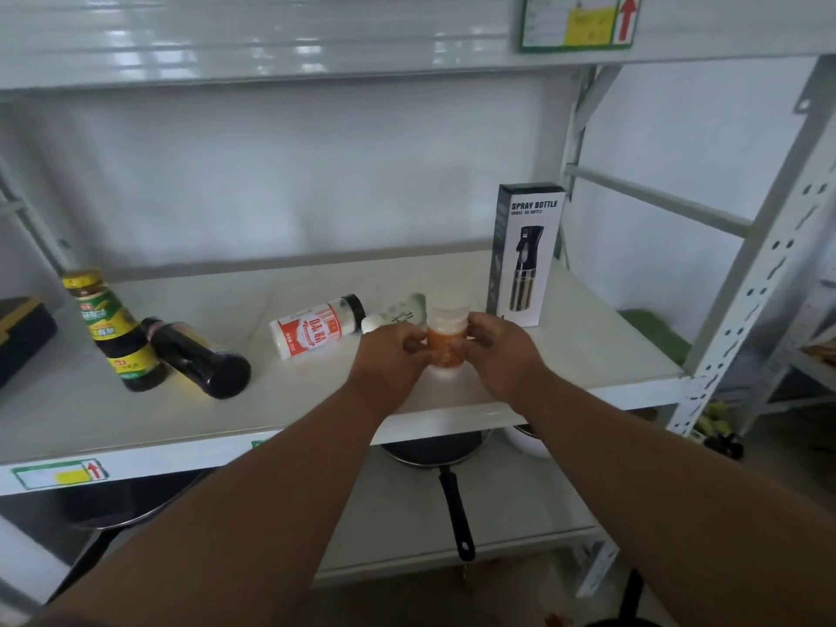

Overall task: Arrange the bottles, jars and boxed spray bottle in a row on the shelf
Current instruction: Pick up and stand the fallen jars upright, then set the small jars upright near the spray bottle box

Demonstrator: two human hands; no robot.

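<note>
On shelf [588,355] front — left hand [391,362] and right hand [500,350] fingers pinching orange jar [445,350] | risk: elbow-room tight — could topple boxed spray bottle [527,255] alongside.

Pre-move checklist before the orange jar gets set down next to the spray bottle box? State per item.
1. Grip: left hand and right hand both on the orange jar, one each side. Ok.
2. Jar upright, white cap on top. Ok.
3. Spray bottle box standing upright as row anchor. Ok.
4. Landing spot left of the box: a small pale bottle lies on its side right behind the jar. Not ok.
5. Rest of row: red-and-white jar and dark bottle lying down; yellow-label bottle upright. Not ok.
6. Jar base touching the shelf: hidden by the hands. Cannot tell.
</note>
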